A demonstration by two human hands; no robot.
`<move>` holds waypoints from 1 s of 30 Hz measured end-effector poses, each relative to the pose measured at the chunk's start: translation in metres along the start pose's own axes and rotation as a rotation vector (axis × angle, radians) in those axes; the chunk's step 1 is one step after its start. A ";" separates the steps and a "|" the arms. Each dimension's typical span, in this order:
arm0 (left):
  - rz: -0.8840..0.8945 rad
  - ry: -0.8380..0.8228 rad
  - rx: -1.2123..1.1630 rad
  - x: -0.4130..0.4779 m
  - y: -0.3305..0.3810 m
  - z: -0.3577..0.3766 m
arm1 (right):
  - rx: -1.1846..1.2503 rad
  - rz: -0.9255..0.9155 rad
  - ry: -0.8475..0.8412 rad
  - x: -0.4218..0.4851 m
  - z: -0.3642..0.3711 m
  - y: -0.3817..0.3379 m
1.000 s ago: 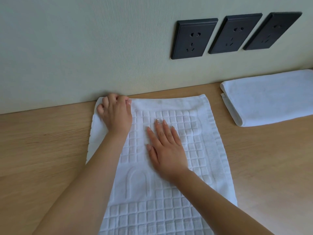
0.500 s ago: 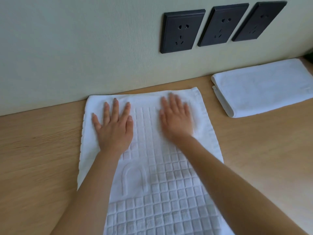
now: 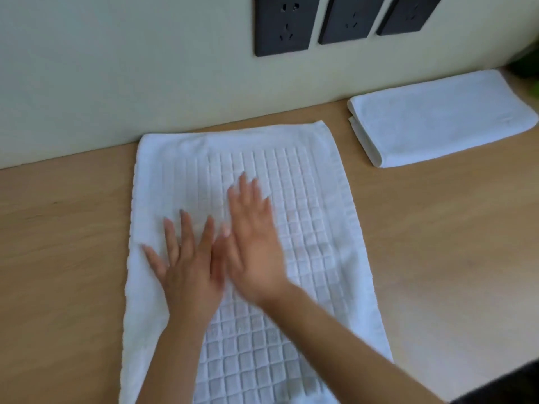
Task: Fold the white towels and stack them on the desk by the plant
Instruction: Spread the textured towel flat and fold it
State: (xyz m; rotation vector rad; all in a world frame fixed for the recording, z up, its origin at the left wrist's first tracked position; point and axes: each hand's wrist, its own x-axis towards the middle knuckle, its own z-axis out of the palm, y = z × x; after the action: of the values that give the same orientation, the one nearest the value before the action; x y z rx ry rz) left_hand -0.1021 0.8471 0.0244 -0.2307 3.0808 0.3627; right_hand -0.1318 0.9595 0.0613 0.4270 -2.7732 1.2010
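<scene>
Both hands are flat, nothing gripped: the left hand (image 3: pixel 186 266) lies palm down, fingers fanned wide, on the left half of the waffle towel (image 3: pixel 306 228), and the right hand (image 3: pixel 253 246) sits just beside it, fingers straight and close together, its edge overlapping the left thumb. It is blurred, so whether that palm presses the cloth or skims just over it cannot be told. The towel lies lengthwise away from the person on the desk (image 3: pixel 58 243), its far end up against the wall under three dark sockets (image 3: pixel 287 24), its near end running out of view. This looks like the smoothing step ahead of a fold. To do it well, the palms should sweep from the middle out toward the long edges, lightly, so the cloth does not drag and bunch. The left border shows a slight ripple that wants flattening, and the edges want squaring before a corner is lifted. Well apart on the right, a folded towel (image 3: pixel 437 123) rests close by the wall near the plant (image 3: pixel 528 65), a green blur at the frame edge, the likely stacking spot
</scene>
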 end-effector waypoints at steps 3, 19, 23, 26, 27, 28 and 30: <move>-0.047 -0.085 0.143 -0.021 -0.004 0.014 | -0.039 0.078 -0.158 -0.037 0.023 0.001; -0.069 -0.041 -0.004 -0.021 0.003 0.007 | -0.556 0.449 -0.112 -0.067 -0.071 0.110; -0.022 0.032 -0.173 -0.054 0.000 -0.008 | -0.505 0.403 -0.032 -0.077 -0.074 0.086; 0.066 -0.028 -0.205 -0.101 0.008 -0.005 | -0.346 0.142 0.040 -0.105 -0.054 0.034; 0.094 -0.058 -0.153 -0.116 0.009 0.002 | -0.313 0.063 -0.016 -0.118 -0.041 0.019; 0.126 -0.074 -0.066 -0.128 0.008 0.010 | -0.297 0.030 -0.105 -0.131 -0.029 0.008; 0.158 -0.062 0.066 -0.140 0.002 0.021 | -0.320 0.066 -0.239 -0.155 -0.013 0.006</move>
State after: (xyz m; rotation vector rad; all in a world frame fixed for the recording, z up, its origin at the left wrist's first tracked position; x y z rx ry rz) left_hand 0.0366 0.8740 0.0114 0.0254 3.0513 0.2662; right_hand 0.0143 1.0067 0.0370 0.4774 -3.1305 0.7356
